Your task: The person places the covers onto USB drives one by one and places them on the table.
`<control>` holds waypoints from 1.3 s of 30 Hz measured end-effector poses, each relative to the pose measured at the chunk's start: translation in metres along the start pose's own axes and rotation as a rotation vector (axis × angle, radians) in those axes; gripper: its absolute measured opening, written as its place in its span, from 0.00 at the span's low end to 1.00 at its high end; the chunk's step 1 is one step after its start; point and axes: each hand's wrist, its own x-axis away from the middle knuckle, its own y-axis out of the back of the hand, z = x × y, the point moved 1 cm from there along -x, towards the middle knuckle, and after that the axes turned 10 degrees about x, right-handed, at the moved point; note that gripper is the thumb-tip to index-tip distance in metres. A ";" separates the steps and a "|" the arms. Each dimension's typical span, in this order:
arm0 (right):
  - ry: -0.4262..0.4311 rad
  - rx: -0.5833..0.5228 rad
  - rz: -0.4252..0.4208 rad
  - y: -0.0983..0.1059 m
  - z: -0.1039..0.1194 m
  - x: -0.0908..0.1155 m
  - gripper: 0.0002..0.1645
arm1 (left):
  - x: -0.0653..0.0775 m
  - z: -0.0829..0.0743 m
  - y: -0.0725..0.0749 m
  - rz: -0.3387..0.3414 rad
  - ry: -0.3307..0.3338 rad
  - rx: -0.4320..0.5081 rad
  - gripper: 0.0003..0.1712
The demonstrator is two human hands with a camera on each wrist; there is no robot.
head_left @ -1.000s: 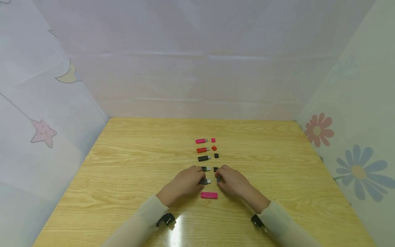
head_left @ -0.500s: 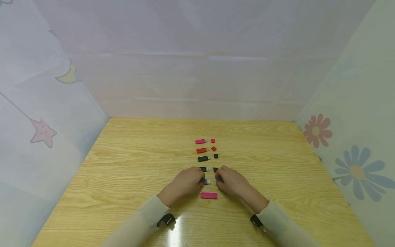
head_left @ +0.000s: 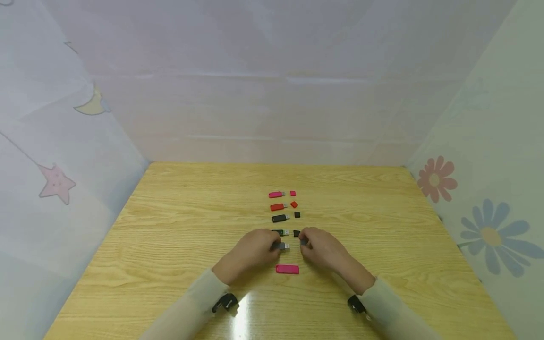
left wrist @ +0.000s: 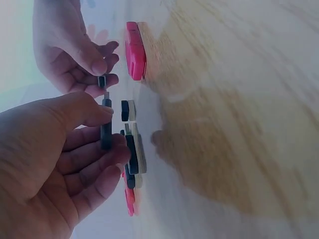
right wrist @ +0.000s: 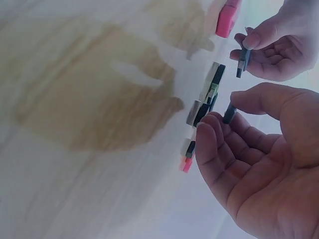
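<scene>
My left hand pinches a dark grey USB stick between thumb and fingers, its metal plug pointing toward the other hand. My right hand pinches the small dark grey cap of a USB stick. In the wrist views both pieces are held up off the table, a short gap apart. Just beyond the hands lie a black USB stick with a bare plug and its black cap. Nearer the body than the hands is a capped pink USB stick.
Farther back on the wooden table lie another black USB stick with its cap, a red one with a red cap, and a pink one with a pink cap. Cloth walls surround the table.
The grey USB stick and its cap have come up slightly and away from the body in my hands. The other sticks and caps lie as before.
</scene>
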 end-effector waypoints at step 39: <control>0.132 -0.379 -0.166 0.017 0.009 0.033 0.11 | 0.023 -0.012 0.017 -0.159 -0.245 0.014 0.10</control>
